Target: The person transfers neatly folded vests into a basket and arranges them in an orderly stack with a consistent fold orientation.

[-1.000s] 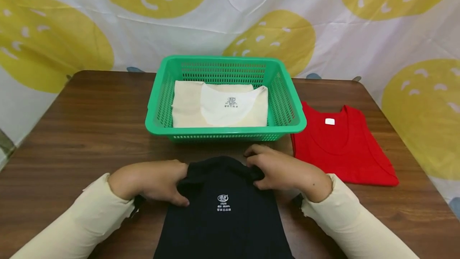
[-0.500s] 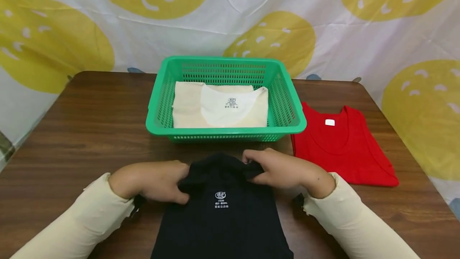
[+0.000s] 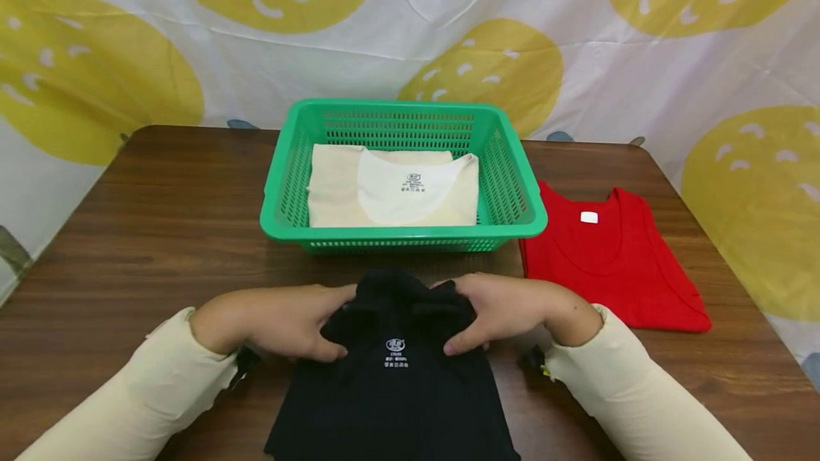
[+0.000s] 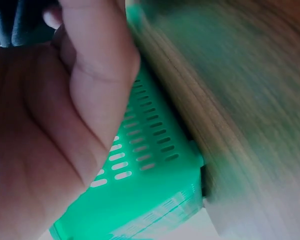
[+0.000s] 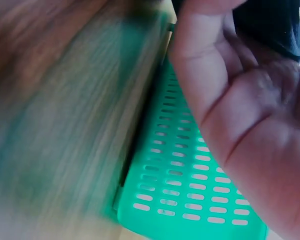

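Black shirt is on the bench just this side of the green basket, left hand and right hand apart, each clamped on 1 side of its kinda bunched top end. Beige shirt is folded in the basket, red shirt off right.

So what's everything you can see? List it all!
Patterned cloth: 1, white and yellow, behind
Table: 1, brown, across the middle
Basket: 1, green, on the table
Cream top: 1, cream and white, in the basket
Red top: 1, red, right of the basket
Label: 1, white, on the red top
Black top: 1, black, in front of the basket
Sleeves: 2, cream, on the arms
Left hand: 1, bare, gripping the black top
Right hand: 1, bare, gripping the black top
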### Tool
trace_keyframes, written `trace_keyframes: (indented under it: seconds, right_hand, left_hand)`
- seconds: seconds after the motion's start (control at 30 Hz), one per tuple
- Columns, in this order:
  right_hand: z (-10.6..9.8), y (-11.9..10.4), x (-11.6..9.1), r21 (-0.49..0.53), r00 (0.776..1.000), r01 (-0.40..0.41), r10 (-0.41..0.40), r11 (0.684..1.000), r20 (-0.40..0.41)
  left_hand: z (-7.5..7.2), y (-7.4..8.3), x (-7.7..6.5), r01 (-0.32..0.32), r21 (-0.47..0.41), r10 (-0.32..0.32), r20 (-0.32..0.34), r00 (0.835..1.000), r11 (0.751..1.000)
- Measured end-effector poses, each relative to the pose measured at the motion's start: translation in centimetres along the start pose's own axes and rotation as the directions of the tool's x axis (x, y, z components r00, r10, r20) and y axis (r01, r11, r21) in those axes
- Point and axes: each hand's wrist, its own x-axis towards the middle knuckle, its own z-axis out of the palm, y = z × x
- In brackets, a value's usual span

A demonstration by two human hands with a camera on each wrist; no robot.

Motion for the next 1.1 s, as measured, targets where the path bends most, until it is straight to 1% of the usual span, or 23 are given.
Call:
trace_keyframes:
  seconds: [0.07,0.13,0.23,0.4,0.5,0.63,0.7,0.77,0.83,0.93,1.0,1.1]
  right_hand:
    - [0.1,0.0,0.0,0.017,0.998,-0.047,0.046,0.999,0.045]
    - [0.3,0.0,0.0,-0.02,0.994,-0.097,0.098,0.995,0.05]
    - [0.5,0.0,0.0,-0.057,0.989,-0.132,0.135,0.99,0.054]
    - [0.7,0.1,0.0,-0.09,0.986,-0.155,0.159,0.984,0.05]
    - [0.7,0.1,0.0,-0.106,0.985,-0.16,0.166,0.981,0.048]
    - [0.7,-0.1,-0.2,-0.117,0.984,-0.166,0.173,0.979,0.047]
    - [0.6,-0.2,-0.5,-0.11,0.983,-0.174,0.18,0.979,0.045]
    - [0.6,-0.4,-0.7,-0.098,0.981,-0.182,0.188,0.978,0.048]
    - [0.5,-0.6,-1.0,-0.078,0.979,-0.191,0.195,0.979,0.054]
    - [0.4,-0.9,-1.4,-0.071,0.982,-0.173,0.178,0.982,0.061]
    - [0.3,-1.1,-1.7,-0.069,0.987,-0.146,0.15,0.987,0.061]
    - [0.0,-1.4,-2.3,-0.06,0.995,-0.084,0.087,0.995,0.045]
  left_hand:
    - [0.1,0.1,-0.1,0.021,-0.025,-0.021,0.009,1.0,0.999]
    - [0.1,0.2,-0.2,0.062,-0.061,-0.062,0.011,0.998,0.996]
    - [0.4,0.3,-0.3,0.136,-0.102,-0.137,0.0,0.991,0.985]
    - [0.6,0.6,-0.2,0.231,-0.072,-0.234,-0.031,0.972,0.97]
    - [0.7,0.6,-0.2,0.245,-0.076,-0.248,-0.031,0.968,0.966]
    - [0.7,0.7,-0.2,0.237,-0.064,-0.239,-0.034,0.97,0.969]
    - [0.6,0.8,-0.1,0.237,-0.044,-0.239,-0.039,0.97,0.97]
    - [0.5,0.9,-0.1,0.229,-0.048,-0.231,-0.032,0.973,0.972]
    - [0.4,0.8,-0.1,0.198,-0.069,-0.199,-0.016,0.98,0.978]
    - [0.4,0.7,-0.3,0.136,-0.138,-0.135,0.018,0.991,0.981]
    - [0.3,0.6,-0.5,0.094,-0.174,-0.09,0.035,0.995,0.98]
    - [0.0,0.7,-0.9,0.056,-0.218,-0.048,0.042,0.998,0.974]
